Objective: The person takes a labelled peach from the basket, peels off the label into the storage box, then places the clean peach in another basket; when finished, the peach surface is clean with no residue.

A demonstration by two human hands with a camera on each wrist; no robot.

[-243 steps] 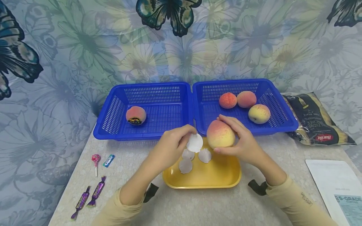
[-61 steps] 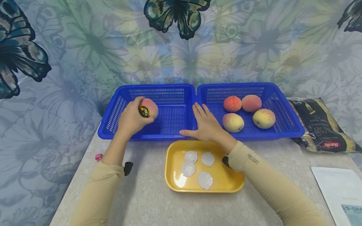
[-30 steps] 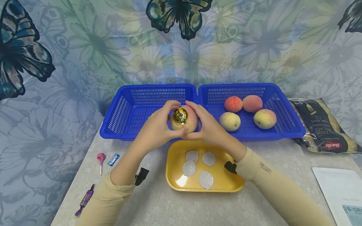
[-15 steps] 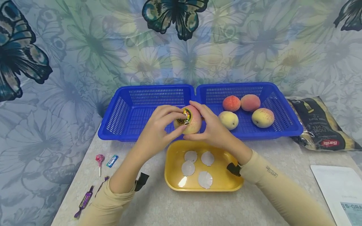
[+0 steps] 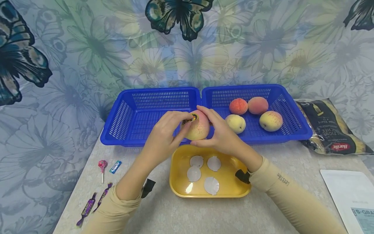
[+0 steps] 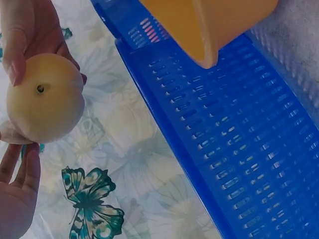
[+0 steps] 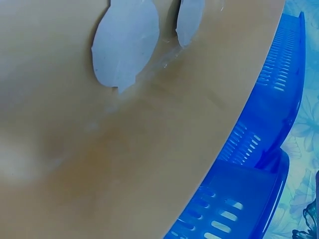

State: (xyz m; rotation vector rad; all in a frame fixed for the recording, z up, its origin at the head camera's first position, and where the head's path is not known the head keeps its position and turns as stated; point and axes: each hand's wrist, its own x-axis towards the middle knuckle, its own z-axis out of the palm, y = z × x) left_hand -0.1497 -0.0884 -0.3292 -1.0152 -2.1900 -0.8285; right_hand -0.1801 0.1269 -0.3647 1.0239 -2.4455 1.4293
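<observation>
In the head view, my right hand (image 5: 223, 135) holds a pink-and-yellow peach (image 5: 200, 131) from its right side, above the gap between the baskets and tray. A black-and-gold round sticker (image 5: 190, 120) is on its upper left, one edge lifted and bent. My left hand (image 5: 163, 136) pinches that edge between thumb and fingers. The left wrist view shows the stem end of the peach (image 6: 55, 109) between the hands. Just below, a yellow tray (image 5: 233, 187) carries several pale round stickers (image 5: 211, 186), lying face down. The right wrist view shows mostly this tray (image 7: 149, 164).
Behind stand two blue baskets: the left basket (image 5: 143, 126) holds nothing visible, the right basket (image 5: 293, 131) several peaches (image 5: 271, 121). A pasta bag (image 5: 330, 126) leans at right, near a white pouch (image 5: 344, 185). At left lie a lollipop (image 5: 102, 165) and wrapped candies (image 5: 86, 209).
The left hand took the peach from the left basket to the middle, where the right hand took hold. The left fingers then moved onto its sticker and lifted an edge. Another peach joined the right basket earlier.
</observation>
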